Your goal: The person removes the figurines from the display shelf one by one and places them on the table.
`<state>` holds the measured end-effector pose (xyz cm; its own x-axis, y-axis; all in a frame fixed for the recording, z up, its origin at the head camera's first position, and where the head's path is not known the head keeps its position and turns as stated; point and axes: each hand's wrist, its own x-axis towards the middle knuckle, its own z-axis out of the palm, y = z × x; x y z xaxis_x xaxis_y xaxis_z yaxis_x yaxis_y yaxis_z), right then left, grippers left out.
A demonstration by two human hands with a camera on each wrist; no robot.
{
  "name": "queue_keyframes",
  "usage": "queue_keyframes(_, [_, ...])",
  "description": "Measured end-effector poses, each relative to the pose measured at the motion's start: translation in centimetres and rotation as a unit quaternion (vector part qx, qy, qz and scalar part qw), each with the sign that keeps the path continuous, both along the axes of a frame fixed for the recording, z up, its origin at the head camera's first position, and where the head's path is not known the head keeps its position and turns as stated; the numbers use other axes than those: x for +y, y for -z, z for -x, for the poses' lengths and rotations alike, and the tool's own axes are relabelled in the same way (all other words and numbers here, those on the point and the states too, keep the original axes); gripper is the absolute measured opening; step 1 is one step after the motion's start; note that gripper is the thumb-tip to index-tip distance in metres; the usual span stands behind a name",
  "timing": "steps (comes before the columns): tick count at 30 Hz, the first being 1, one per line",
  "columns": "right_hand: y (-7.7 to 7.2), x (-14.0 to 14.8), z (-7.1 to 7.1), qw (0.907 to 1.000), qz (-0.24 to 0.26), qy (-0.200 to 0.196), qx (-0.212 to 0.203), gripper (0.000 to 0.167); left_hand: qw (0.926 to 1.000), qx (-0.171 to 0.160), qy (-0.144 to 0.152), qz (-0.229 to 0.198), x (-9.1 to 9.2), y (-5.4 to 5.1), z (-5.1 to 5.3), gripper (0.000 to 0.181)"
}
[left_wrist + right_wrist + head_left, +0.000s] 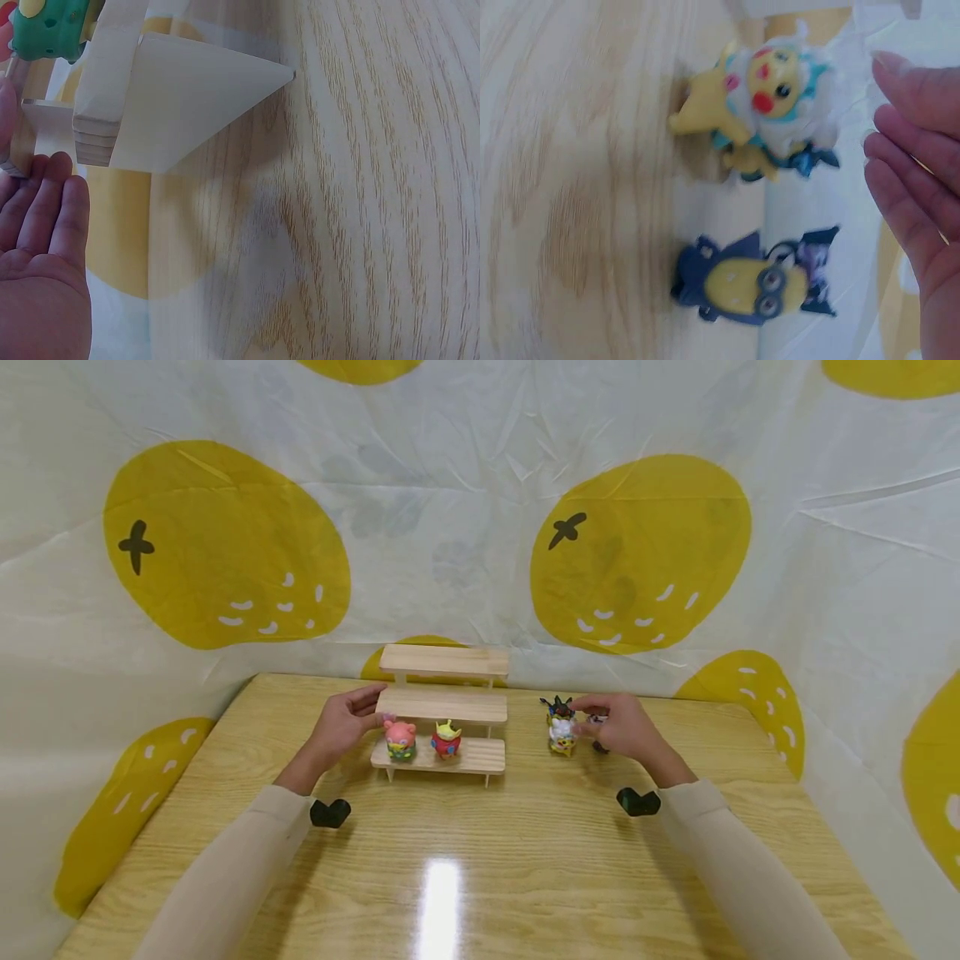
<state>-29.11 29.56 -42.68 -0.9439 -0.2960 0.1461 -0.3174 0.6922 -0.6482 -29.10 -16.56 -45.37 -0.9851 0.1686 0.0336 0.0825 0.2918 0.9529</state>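
A three-tier wooden display shelf (441, 703) stands toward the back of the table. My left hand (343, 720) is at the left end of its middle tier, fingers straight and thumb by the board's front. On the lowest tier sit a pink figurine in green (401, 742) and a red figurine with a yellowish top (447, 741). My right hand (624, 725) hovers over a yellow figurine with white hair (769, 97), thumb and fingers apart with nothing between them. Beside that stands a minion figurine in dark clothes (739, 285), mostly hidden by the hand in the head view.
Behind the white-haired figurine is a dark figurine with pointed ears (558, 705). A black-and-purple figurine (819, 270) stands behind the minion. The wooden table (540, 877) ends at a white cloth (442, 568) printed with yellow fruit.
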Motion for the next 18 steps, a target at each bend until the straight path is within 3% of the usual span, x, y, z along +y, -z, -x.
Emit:
queue_keyframes(6, [-0.8, -1.5, -1.3, 0.9989, 0.04, 0.018, 0.014, 0.024, 1.0, -0.001, 0.001, 0.004, 0.0, 0.0, 0.1, 0.064])
queue_keyframes(18, [-1.0, -5.4, -3.9, 0.9878, 0.146, 0.003, -0.054, 0.027, 1.0, 0.006, 0.003, 0.0, -0.1, 0.0, 0.0, 0.064])
